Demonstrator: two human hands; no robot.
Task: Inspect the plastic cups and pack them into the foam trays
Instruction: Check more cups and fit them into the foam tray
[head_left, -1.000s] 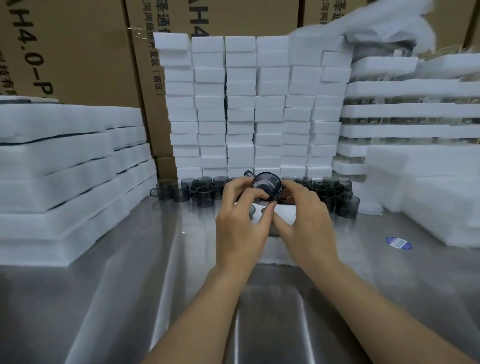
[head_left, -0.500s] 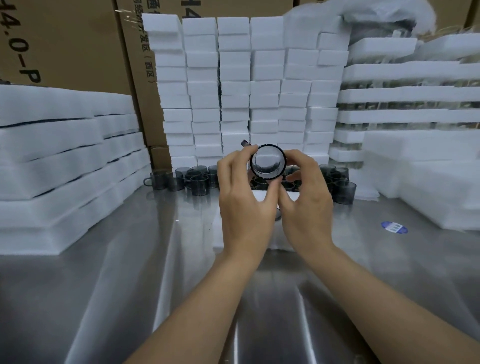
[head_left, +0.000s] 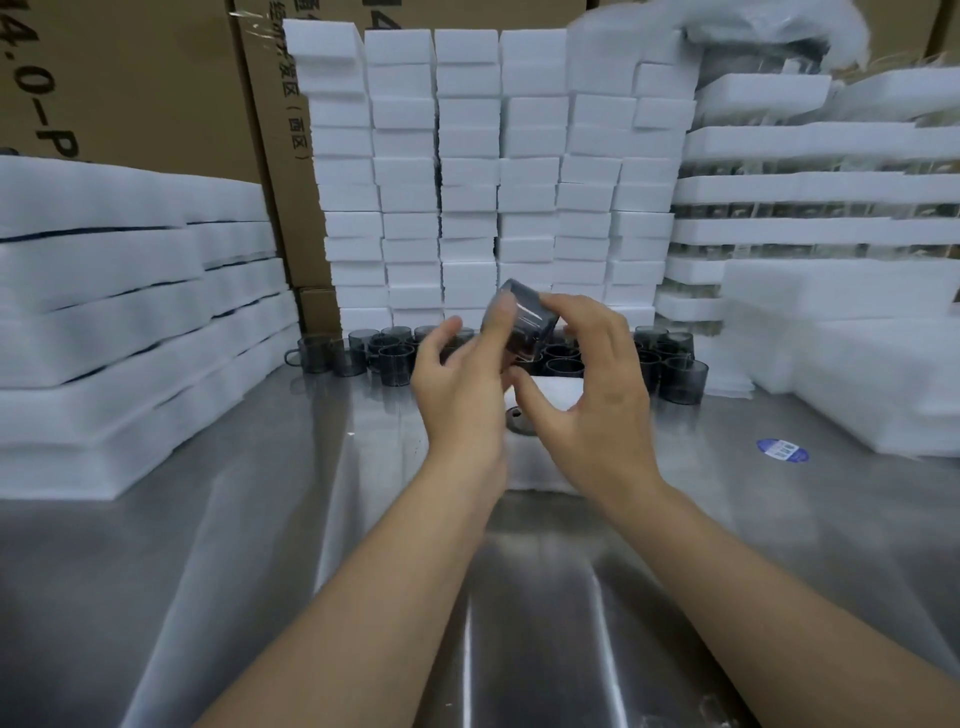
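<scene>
A smoky grey see-through plastic cup (head_left: 525, 323) is tilted in the air above the table. My right hand (head_left: 597, 400) pinches it, forefinger on its upper side and thumb below. My left hand (head_left: 457, 395) is beside it on the left. Its thumb lies against the cup and its other fingers are spread away from it. Under my hands lies a white foam tray (head_left: 553, 388), mostly hidden, with a dark cup rim (head_left: 519, 421) showing in it. Several more grey cups (head_left: 395, 358) stand in a row behind, reaching right to a cup (head_left: 683, 382).
Flat foam sheets (head_left: 119, 322) are piled at the left, small foam blocks (head_left: 467, 171) are stacked at the back, and filled foam trays (head_left: 810, 187) are stacked at the right. Cardboard boxes (head_left: 130, 78) stand behind. A blue sticker (head_left: 783, 450) lies on the steel table (head_left: 260, 571).
The cup was held up with its mouth facing me in both hands. It is now tipped sideways, my right hand pinches it, and my left fingers have come off.
</scene>
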